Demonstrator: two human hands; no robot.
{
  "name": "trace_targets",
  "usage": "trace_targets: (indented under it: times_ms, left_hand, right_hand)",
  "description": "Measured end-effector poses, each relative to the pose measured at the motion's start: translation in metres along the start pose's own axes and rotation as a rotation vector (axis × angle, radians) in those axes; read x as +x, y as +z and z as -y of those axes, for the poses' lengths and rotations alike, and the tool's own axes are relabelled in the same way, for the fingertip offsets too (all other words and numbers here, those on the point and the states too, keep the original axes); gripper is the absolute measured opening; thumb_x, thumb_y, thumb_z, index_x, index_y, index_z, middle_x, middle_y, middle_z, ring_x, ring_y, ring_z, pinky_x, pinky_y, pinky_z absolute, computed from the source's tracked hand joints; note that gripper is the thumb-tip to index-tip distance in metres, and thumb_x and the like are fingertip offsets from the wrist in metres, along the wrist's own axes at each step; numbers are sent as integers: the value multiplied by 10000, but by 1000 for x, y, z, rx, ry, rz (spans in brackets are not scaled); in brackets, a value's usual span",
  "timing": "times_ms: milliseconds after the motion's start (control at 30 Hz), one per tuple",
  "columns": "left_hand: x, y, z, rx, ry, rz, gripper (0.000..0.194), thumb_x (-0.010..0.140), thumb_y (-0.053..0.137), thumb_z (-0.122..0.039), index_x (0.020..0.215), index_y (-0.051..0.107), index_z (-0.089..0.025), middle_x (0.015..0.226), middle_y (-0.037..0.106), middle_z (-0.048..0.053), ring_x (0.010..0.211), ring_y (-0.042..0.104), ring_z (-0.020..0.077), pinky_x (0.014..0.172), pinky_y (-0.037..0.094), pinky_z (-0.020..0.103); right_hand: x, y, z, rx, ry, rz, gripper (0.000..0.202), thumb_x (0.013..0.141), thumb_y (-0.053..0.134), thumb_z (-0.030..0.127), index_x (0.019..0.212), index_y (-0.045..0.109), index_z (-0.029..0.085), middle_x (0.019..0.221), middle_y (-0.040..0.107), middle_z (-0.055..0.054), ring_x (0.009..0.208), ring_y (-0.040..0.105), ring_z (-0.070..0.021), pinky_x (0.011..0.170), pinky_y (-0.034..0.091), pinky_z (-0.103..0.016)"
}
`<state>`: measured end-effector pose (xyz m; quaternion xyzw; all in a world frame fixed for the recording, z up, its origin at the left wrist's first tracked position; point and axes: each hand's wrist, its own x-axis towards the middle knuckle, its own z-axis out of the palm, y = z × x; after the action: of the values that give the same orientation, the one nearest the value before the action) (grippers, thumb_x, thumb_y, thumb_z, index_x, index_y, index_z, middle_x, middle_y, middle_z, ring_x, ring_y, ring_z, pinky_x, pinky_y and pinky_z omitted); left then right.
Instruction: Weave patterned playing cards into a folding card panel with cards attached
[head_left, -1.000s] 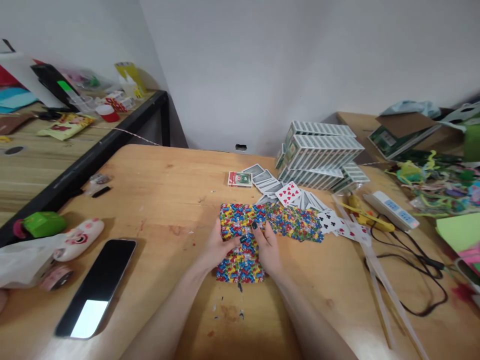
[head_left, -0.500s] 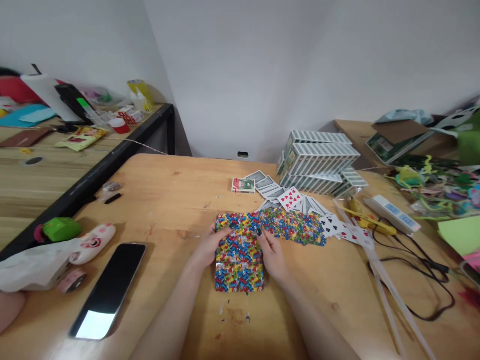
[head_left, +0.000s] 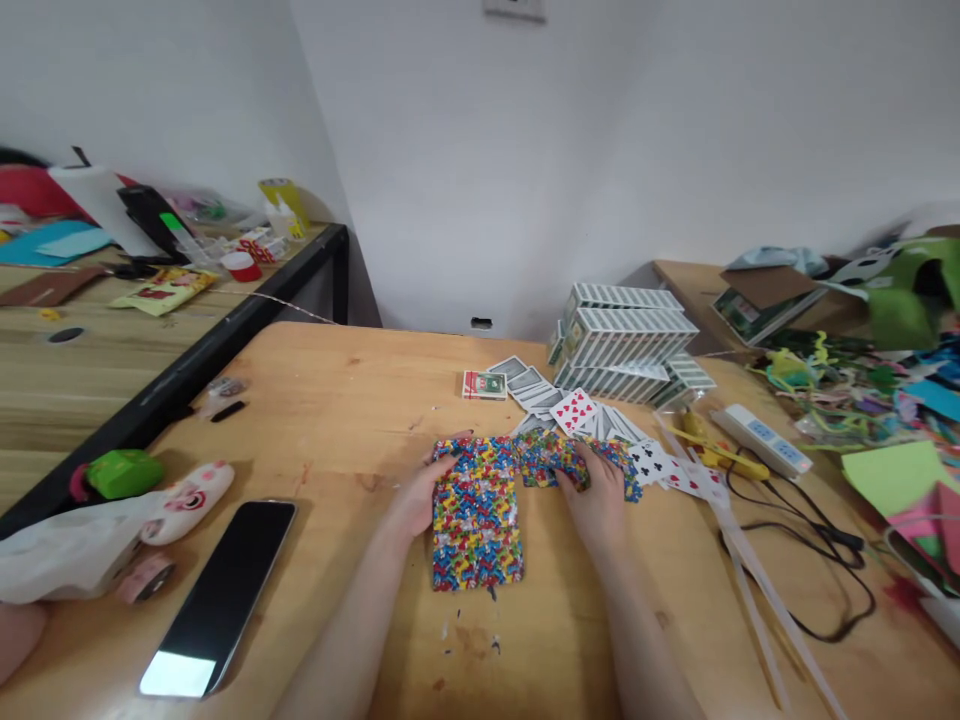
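Multicoloured patterning covers a rectangular panel [head_left: 476, 515] at the centre of the head view, near the wearer on a pale wooden table [head_left: 337, 400]. Both bare forearms reach up from the bottom edge of the view, well apart at the wrists. The left hand [head_left: 418, 498] angles inward and grasps the panel by its upper left side, thumb lying on top and the other fingers mostly hidden at the edge. The right hand [head_left: 600, 505] is palm down, knuckles raised and fingers bent, with fingertips touching a spread of small patterned pieces [head_left: 536, 460] just beyond and right of the panel; whether it pinches one cannot be told. Behind that spread lie grey-backed playing cards [head_left: 532, 388], a face-up card of red hearts [head_left: 574, 411] on them, and a red and green card box [head_left: 484, 385]. Green-and-white striped cartons [head_left: 630, 337] are stacked behind. A dark phone [head_left: 221, 595] lies left of the left forearm.
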<state>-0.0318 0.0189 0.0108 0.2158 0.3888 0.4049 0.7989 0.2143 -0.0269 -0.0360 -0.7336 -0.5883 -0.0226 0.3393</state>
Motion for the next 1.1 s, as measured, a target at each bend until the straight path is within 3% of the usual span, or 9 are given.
trace_targets:
  times_ms: [167, 267, 500, 567, 633, 700, 767, 967, 1100]
  left_hand:
    - [0, 0, 3, 12, 3, -45, 461, 674, 622, -175, 1127, 538, -171, 887, 702, 81, 777, 660, 231, 711, 515, 345]
    - [-1, 1, 2, 27, -1, -18, 485, 673, 627, -189, 1146, 522, -180, 897, 698, 83, 778, 659, 228, 698, 516, 341]
    - [-6, 3, 4, 53, 51, -20, 504, 644, 646, -177, 1134, 527, -184, 934, 687, 77, 793, 652, 219, 701, 510, 329]
    - [-6, 3, 5, 68, 70, -46, 507, 639, 647, -169, 1131, 527, -178, 914, 689, 72, 785, 651, 218, 696, 509, 329]
    - [-5, 3, 7, 79, 82, -53, 502, 636, 650, -168, 1124, 529, -171, 917, 685, 72, 795, 648, 217, 700, 506, 327]
    - [-5, 2, 7, 84, 90, -51, 491, 634, 654, -172, 1110, 536, -167, 926, 681, 74, 805, 645, 218, 702, 504, 322]
    - [-5, 1, 7, 80, 96, -44, 472, 632, 656, -173, 1090, 544, -167, 918, 681, 72, 797, 645, 214, 695, 504, 317]
    - [-7, 3, 3, 85, 66, -37, 398, 632, 659, -190, 1018, 563, -169, 843, 689, 62, 727, 650, 214, 658, 506, 331]
    - [-7, 5, 2, 81, 54, -55, 381, 613, 675, -202, 981, 580, -168, 826, 692, 55, 733, 651, 216, 672, 502, 332]
  right_hand:
    - [0, -9, 12, 146, 101, -67, 480, 638, 643, 396, 1045, 548, 160, 969, 595, -110, 966, 478, -275, 839, 386, -432]
    - [-1, -12, 25, 365, 175, -93, 452, 659, 625, 372, 1047, 535, 160, 996, 576, -109, 938, 512, -244, 825, 407, -407]
    - [-4, -7, 41, 791, 318, 27, 517, 602, 657, 275, 1087, 513, 171, 964, 587, -72, 866, 566, -198, 750, 456, -333]
    - [-5, -8, 40, 805, 379, 71, 448, 611, 655, 287, 1029, 552, 162, 829, 601, -40, 704, 565, -168, 616, 464, -289]
    - [-6, -11, 39, 783, 429, 100, 294, 608, 665, 319, 843, 598, 155, 666, 575, 1, 563, 516, -136, 502, 426, -251]
    - [-7, -13, 39, 815, 481, 106, 227, 608, 669, 354, 649, 548, 168, 540, 522, 35, 474, 480, -116, 437, 392, -233]
    - [-7, -15, 40, 890, 538, 100, 301, 602, 678, 380, 563, 447, 191, 464, 479, 60, 409, 469, -109, 397, 383, -228]
    - [-6, -16, 46, 1120, 667, 168, 356, 627, 658, 443, 636, 384, 217, 462, 557, 49, 321, 476, -112, 319, 368, -223]
    - [-8, -17, 53, 1126, 646, 198, 351, 651, 646, 443, 653, 377, 218, 483, 595, 37, 312, 479, -106, 309, 367, -214]
